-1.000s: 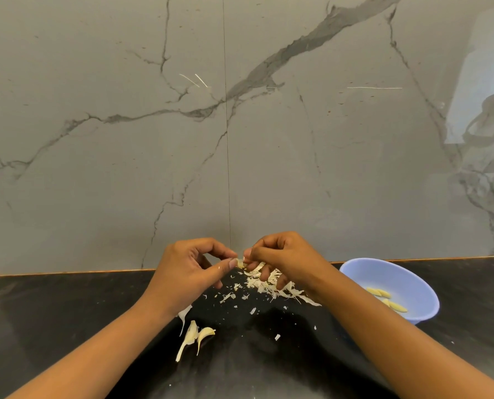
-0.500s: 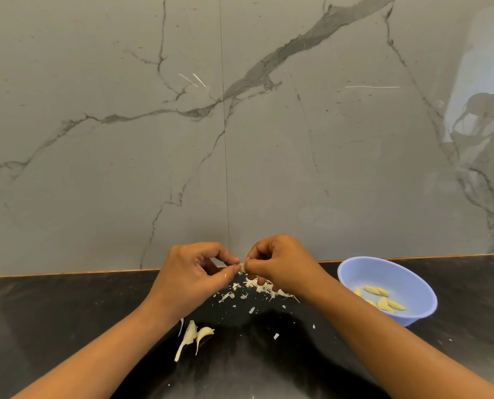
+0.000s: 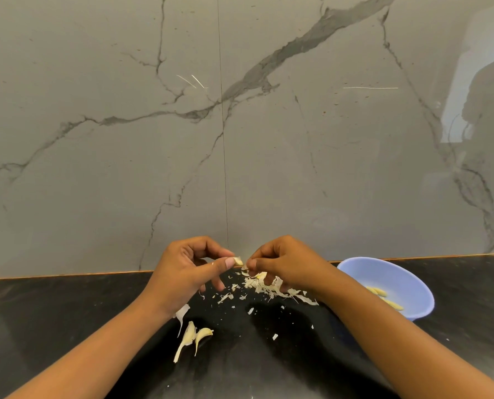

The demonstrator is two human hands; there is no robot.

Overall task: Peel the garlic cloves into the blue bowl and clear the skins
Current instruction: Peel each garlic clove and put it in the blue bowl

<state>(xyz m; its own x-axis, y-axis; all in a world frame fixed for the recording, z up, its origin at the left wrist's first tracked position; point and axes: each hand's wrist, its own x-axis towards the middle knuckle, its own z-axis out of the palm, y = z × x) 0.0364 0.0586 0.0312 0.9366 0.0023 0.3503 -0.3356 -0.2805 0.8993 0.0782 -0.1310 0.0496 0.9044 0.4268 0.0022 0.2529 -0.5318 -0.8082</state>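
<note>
Between my hands is a small pale garlic clove point(image 3: 238, 260), held above the black counter. My left hand point(image 3: 188, 269) pinches it between thumb and forefinger. My right hand point(image 3: 283, 263) pinches its other end with curled fingers. Under my right hand lies a heap of papery skins point(image 3: 268, 286), with flakes scattered around. Two unpeeled cloves point(image 3: 195, 336) lie near my left wrist. The blue bowl point(image 3: 395, 272) stands to the right with several peeled cloves point(image 3: 384, 296) in it, partly hidden by my right forearm.
The black counter point(image 3: 67, 312) runs left to right and ends at a grey marble wall point(image 3: 240, 139) close behind my hands. A white skin strip point(image 3: 182, 312) lies by my left wrist.
My hands have drawn slightly apart, so the clove now shows between the fingertips. The bowl and loose cloves have stayed put.
</note>
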